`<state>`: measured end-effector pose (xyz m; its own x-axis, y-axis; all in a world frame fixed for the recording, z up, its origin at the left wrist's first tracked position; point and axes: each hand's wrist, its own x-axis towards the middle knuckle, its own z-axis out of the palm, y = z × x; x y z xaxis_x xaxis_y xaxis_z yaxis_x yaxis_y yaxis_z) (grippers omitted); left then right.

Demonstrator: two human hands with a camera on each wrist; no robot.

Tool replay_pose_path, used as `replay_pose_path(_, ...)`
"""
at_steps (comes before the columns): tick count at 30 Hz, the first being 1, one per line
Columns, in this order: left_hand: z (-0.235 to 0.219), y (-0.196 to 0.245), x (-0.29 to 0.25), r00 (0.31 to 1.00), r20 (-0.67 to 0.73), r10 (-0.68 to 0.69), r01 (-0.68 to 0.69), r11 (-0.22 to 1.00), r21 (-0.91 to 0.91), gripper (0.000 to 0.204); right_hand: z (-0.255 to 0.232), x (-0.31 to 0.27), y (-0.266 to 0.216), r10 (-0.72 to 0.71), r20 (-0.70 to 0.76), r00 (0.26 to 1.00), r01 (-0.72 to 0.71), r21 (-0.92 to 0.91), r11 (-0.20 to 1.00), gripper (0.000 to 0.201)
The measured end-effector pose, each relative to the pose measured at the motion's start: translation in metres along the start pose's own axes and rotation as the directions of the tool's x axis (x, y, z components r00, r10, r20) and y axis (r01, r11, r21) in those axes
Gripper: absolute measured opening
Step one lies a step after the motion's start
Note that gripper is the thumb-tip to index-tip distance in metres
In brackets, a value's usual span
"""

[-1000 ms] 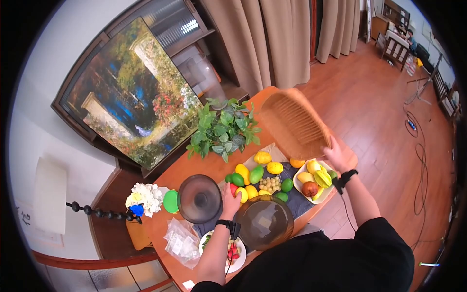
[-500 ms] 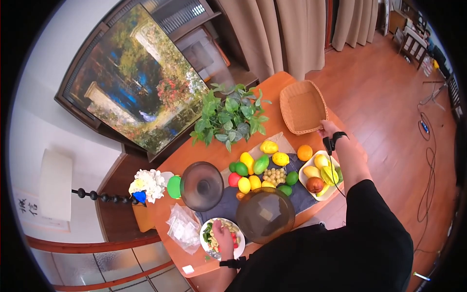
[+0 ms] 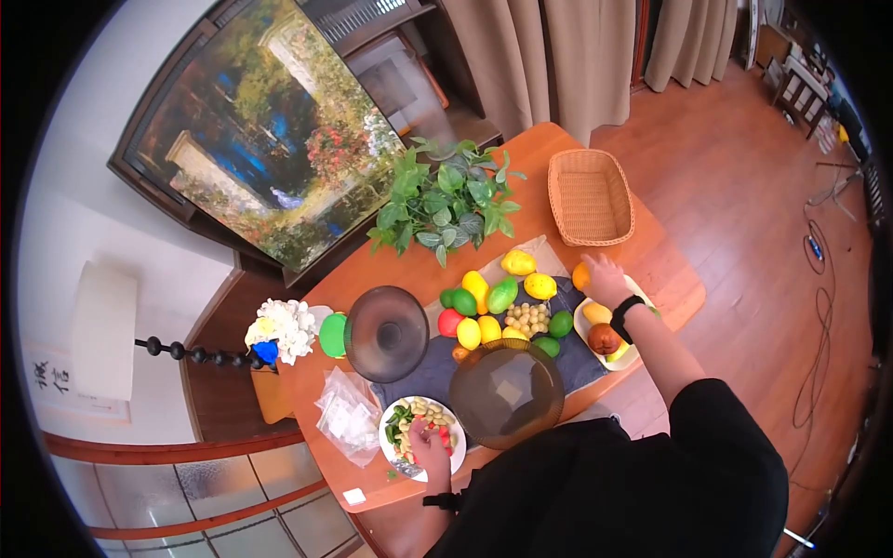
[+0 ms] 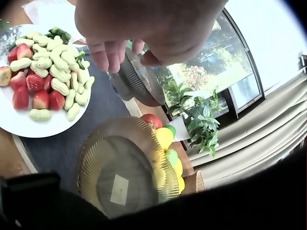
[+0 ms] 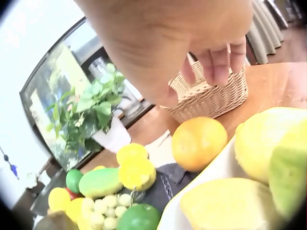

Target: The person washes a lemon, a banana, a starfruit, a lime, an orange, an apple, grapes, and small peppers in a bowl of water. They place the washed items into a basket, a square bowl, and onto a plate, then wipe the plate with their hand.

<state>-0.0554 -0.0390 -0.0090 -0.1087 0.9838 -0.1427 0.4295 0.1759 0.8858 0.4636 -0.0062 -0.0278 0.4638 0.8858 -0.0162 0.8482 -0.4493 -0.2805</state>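
In the head view my left hand [image 3: 431, 453] hovers over the white plate [image 3: 454, 459] of peanuts [image 4: 58, 63], red pieces [image 4: 35, 82] and green peppers; its fingers [image 4: 113, 53] hang relaxed and hold nothing. My right hand [image 3: 606, 281] is at the orange [image 3: 580, 276], partly covering it in the head view. The right wrist view shows a gap between that hand's loosely bent fingers [image 5: 220, 64] and the orange [image 5: 199, 143] below. Beyond them the empty wicker basket [image 3: 593, 200] stands on the table [image 3: 530, 209].
A brown glass bowl [image 3: 507, 395] stands near me, a dark glass dish [image 3: 386, 333] farther left. Between them and the cream fruit bowl [image 3: 633, 358] lie lemons [image 3: 519, 262], limes [image 3: 561, 324] and grapes [image 3: 528, 319] on dark cloth. A plant [image 3: 451, 200], flowers [image 3: 284, 325] and plastic bag [image 3: 349, 418] are also there.
My right hand has set the basket down at the table's far right, let go and moved back towards the orange. My left hand has moved from the fruit to over the white plate.
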Motion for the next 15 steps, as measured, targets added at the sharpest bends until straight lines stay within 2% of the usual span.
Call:
replay_pose_path(2,0.001,-0.005,0.000,1.000,0.023,-0.015,0.016,0.999,-0.029,0.041,0.013,0.007,-0.010,0.054,0.228,0.972,-0.025,-0.128,0.991,0.070)
replay_pose_path(4,0.000,0.010,-0.003,0.999,0.053,0.003,0.000,0.999,-0.046,0.041,0.029,0.016,-0.009,0.062,0.194,0.979,-0.033,-0.148,0.988,0.073)
replay_pose_path(6,-0.007,0.019,-0.006,0.999,0.047,0.014,-0.011,0.999,-0.049,0.041,0.031,0.022,-0.014,0.143,0.233,0.962,-0.091,-0.218,0.972,0.071)
replay_pose_path(8,-0.018,0.011,-0.005,0.996,0.014,0.084,-0.084,0.996,0.027,0.042,0.001,0.014,-0.036,0.166,0.229,0.959,-0.124,-0.187,0.975,0.066)
replay_pose_path(10,-0.033,-0.008,0.002,0.999,0.001,0.047,-0.047,0.999,-0.005,0.043,-0.029,-0.008,-0.073,0.141,0.136,0.981,-0.157,0.117,0.981,0.063)
replay_pose_path(12,-0.046,-0.020,0.005,0.996,-0.083,0.018,-0.017,1.000,0.009,0.045,-0.017,-0.018,-0.094,-0.051,0.096,0.994,0.019,0.316,0.949,0.068)
replay_pose_path(13,-0.049,-0.015,0.006,0.994,-0.096,-0.045,0.042,0.998,-0.037,0.045,-0.015,-0.020,-0.107,-0.052,0.095,0.994,0.020,0.312,0.950,0.068)
replay_pose_path(15,-0.053,-0.025,0.011,0.995,-0.096,-0.035,0.030,0.999,-0.045,0.045,-0.010,-0.023,-0.127,-0.228,0.204,0.952,0.127,0.415,0.901,0.076)
